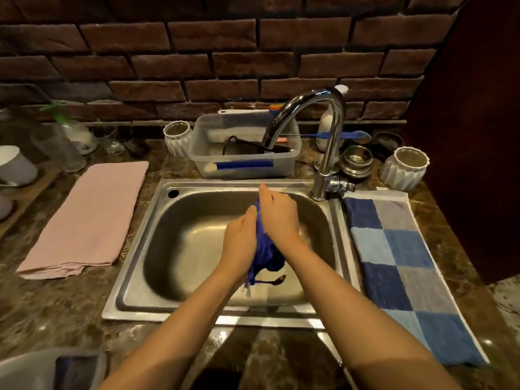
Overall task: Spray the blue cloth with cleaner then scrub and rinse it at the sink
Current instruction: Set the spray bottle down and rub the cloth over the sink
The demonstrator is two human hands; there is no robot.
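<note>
The blue cloth (266, 253) is bunched up and dark with water, pressed between both my hands over the middle of the steel sink (140, 243). My left hand (240, 240) grips it from the left. My right hand (278, 218) grips it from the right and above, fingers curled over its top. A loose end of the cloth hangs down below my wrists. The chrome tap (327, 153) curves above the sink at the right rear; I see no water stream. A white bottle (326, 125) stands behind the tap, its head half hidden.
A folded pink towel (87, 218) lies left of the sink, a blue checked towel (402, 266) on the right. A clear plastic tub (244, 156) with brushes sits behind the sink, flanked by white ribbed cups (177, 137) (405, 167). Glassware stands at the far left.
</note>
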